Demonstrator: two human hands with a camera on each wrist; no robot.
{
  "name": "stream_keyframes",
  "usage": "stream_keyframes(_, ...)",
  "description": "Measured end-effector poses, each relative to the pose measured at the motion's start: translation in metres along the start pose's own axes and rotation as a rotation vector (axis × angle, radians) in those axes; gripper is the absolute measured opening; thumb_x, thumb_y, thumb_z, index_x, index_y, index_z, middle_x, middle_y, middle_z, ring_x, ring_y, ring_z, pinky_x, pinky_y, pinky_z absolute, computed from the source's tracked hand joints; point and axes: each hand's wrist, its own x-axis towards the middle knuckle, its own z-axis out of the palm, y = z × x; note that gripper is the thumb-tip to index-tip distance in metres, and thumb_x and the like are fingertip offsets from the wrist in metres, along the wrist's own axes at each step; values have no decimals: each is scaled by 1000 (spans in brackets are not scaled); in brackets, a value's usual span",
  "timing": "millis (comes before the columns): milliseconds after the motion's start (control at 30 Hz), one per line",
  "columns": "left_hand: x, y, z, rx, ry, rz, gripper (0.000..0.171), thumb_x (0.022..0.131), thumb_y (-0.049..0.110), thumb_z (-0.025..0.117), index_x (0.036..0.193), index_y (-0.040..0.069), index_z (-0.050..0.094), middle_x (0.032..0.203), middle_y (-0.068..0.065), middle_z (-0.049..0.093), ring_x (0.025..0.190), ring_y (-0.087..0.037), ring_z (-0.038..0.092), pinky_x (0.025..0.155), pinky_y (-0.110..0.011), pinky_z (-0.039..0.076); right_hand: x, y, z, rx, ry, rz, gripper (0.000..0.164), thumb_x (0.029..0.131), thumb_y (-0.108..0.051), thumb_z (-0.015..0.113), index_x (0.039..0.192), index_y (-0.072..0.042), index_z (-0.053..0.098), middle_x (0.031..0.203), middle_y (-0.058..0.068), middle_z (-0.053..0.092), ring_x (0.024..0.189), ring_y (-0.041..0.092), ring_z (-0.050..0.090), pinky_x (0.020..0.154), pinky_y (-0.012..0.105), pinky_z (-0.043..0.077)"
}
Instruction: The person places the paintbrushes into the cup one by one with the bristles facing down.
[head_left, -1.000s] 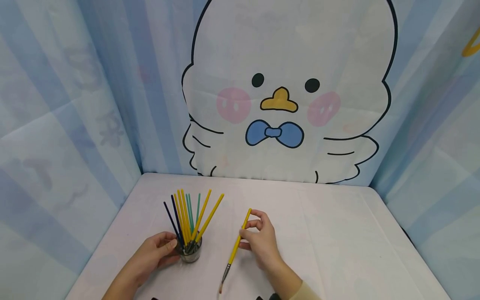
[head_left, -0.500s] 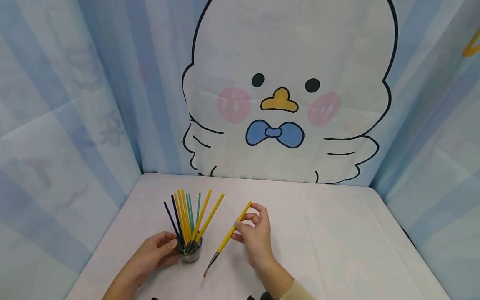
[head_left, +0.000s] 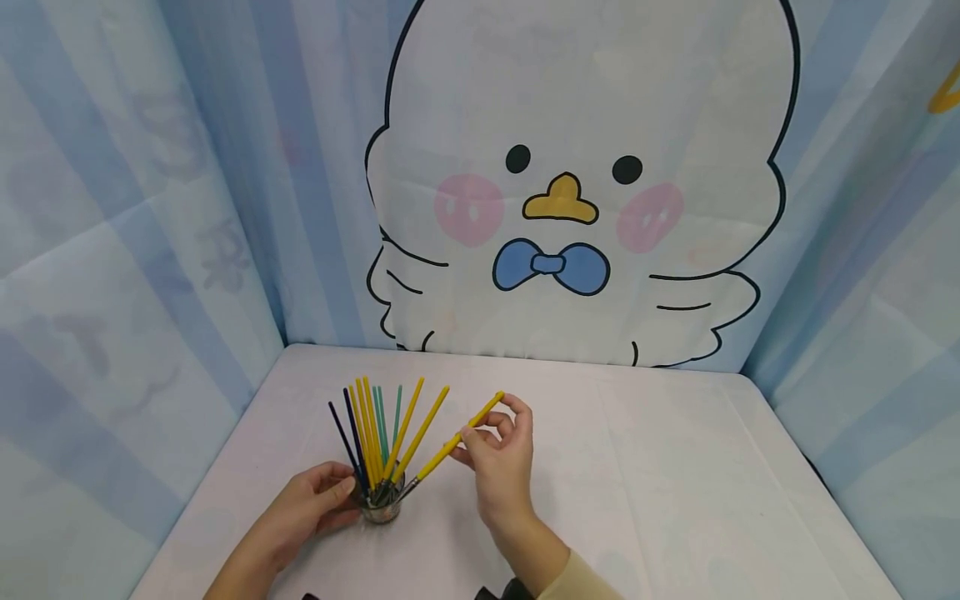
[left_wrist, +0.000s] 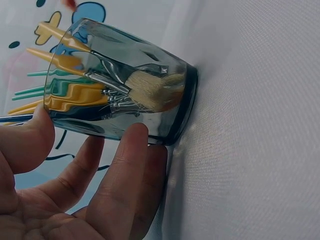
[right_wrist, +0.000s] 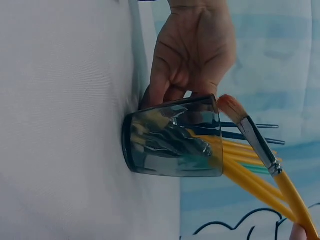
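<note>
A clear glass tumbler (head_left: 381, 514) stands upright on the table, its paintbrushes bristle-down with yellow (head_left: 411, 423), green (head_left: 381, 417) and dark blue handles sticking out. My left hand (head_left: 311, 500) holds the glass from its left side; in the left wrist view the thumb (left_wrist: 40, 132) is at the rim and the fingers lie along the wall. My right hand (head_left: 504, 475) pinches another yellow paintbrush (head_left: 450, 446) by its handle, tilted with bristles down-left. In the right wrist view its reddish-brown bristles (right_wrist: 231, 106) are right at the rim of the glass.
A white cloth covers the table (head_left: 675, 492). Behind it hangs a pale blue backdrop (head_left: 570, 92) with a cartoon bird, and striped curtains (head_left: 97, 250) close in the sides. A dark object (head_left: 513, 590) shows at the bottom edge beside the right sleeve.
My right hand has moved left and slightly away from me with the yellow paintbrush, tipping it flatter, and the bristle end has come to the glass. The left hand and glass have stayed put.
</note>
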Motion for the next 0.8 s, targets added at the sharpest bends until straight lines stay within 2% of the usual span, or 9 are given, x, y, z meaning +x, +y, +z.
stream_keyframes(233, 1, -2, -1, 2, -18, 9, 38, 112, 15, 58, 138, -13, 53, 129, -23, 67, 109, -22, 73, 95, -41, 69, 2, 5, 8, 38, 15, -56, 67, 95, 15, 66, 147, -15, 37, 113, 13, 54, 91, 22, 69, 78, 37, 72)
stream_keyframes(800, 1, -1, 0, 5, 10, -7, 35, 112, 13, 58, 137, -12, 55, 127, -23, 68, 107, -22, 74, 94, -42, 69, -7, 28, 22, -89, -41, -91, 67, 95, 15, 66, 147, -17, 39, 120, 21, 53, 97, 23, 67, 81, 38, 72)
